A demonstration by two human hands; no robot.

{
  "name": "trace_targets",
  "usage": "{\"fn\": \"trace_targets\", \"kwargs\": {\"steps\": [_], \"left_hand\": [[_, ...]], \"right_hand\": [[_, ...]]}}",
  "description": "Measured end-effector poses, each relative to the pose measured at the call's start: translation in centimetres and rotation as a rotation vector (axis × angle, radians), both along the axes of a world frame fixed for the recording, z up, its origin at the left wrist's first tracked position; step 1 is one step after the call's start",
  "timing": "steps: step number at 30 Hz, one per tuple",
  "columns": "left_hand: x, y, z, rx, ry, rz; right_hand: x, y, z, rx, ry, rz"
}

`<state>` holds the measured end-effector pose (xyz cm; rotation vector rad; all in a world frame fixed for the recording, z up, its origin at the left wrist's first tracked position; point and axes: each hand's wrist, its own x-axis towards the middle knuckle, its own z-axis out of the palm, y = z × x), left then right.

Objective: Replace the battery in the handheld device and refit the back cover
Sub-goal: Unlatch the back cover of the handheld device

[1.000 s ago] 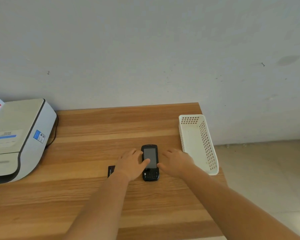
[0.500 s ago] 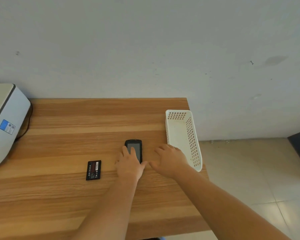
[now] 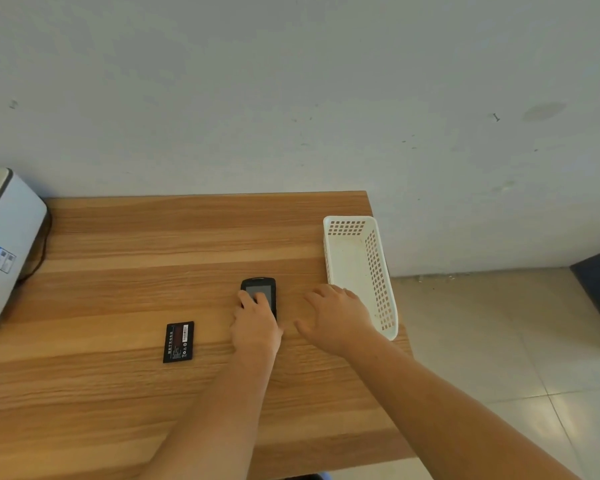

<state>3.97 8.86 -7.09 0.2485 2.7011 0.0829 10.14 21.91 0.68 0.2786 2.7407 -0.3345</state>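
A black handheld device point(image 3: 261, 289) lies screen up on the wooden table point(image 3: 118, 278). My left hand point(image 3: 255, 325) rests flat over its lower half, fingers reaching onto the screen, so the keypad is hidden. My right hand point(image 3: 335, 317) lies palm down on the table just right of the device, fingers relaxed, holding nothing. A black battery point(image 3: 178, 341) with a printed label lies flat on the table to the left of my left hand, apart from it.
A white perforated plastic basket point(image 3: 378, 278) stands at the table's right edge, close to my right hand. A white and grey printer point(image 3: 4, 244) with a cable sits at the far left. A wall runs behind; tiled floor lies to the right.
The view has swung right, so the battery now shows fully. My left hand has slid further over the device's lower half. The right hand stays beside the device.
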Motion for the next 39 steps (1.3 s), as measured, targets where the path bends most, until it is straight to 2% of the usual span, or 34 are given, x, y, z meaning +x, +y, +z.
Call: {"fn": "trace_targets", "kwargs": {"steps": [9,23,39], "left_hand": [[-1.1,-0.9,0.5,0.163,-0.145,0.126],[-1.8,-3.3,2.5,0.644,-0.383,0.33],[-2.5,-6.1,2.8,0.775,-0.486,0.424]], "right_hand": [[-0.2,0.1,0.0,0.014,-0.015,-0.009],[-0.2,0.4,1.0,0.041,-0.029,-0.032],[-0.5,0.3,0.5,0.047,-0.015,-0.016]]}}
